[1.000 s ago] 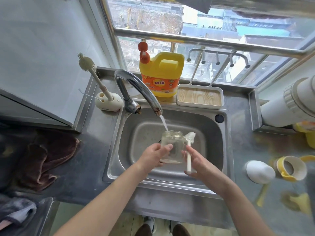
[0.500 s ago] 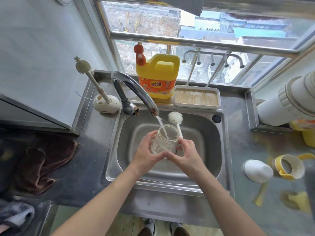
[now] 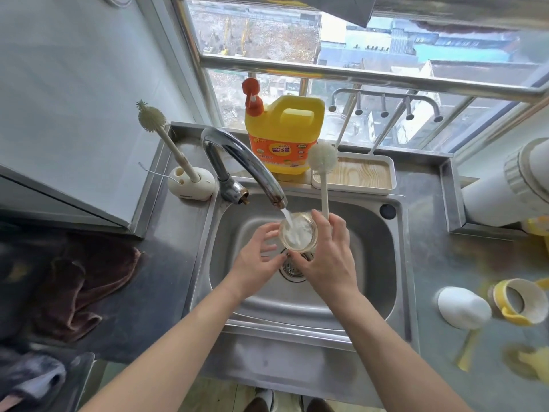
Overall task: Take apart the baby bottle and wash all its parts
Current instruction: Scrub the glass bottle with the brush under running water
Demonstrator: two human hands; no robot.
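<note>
Over the steel sink [image 3: 372, 263], the right hand [image 3: 329, 260] grips the glass baby bottle [image 3: 298, 233] mouth-up under the faucet [image 3: 237, 156] stream. It also holds the bottle brush [image 3: 323, 162] alongside, bristle head upright. The left hand [image 3: 260, 258] is spread open just beside the bottle; I can't tell whether it touches. A white cap [image 3: 462, 307] and a yellow collar [image 3: 517, 301] lie on the surface [image 3: 445, 263], right.

The sink [image 3: 297, 325] is brushed stainless steel with a dull sheen. The faucet [image 3: 237, 156] is mirror-glossy chrome. The bottle body [image 3: 298, 233] is clear and smooth. The detergent jug [image 3: 285, 135] is glossy yellow plastic. The tray [image 3: 359, 173] shows matt wood grain inside a white plastic rim. The brown cloth [image 3: 80, 286] looks plush.
</note>
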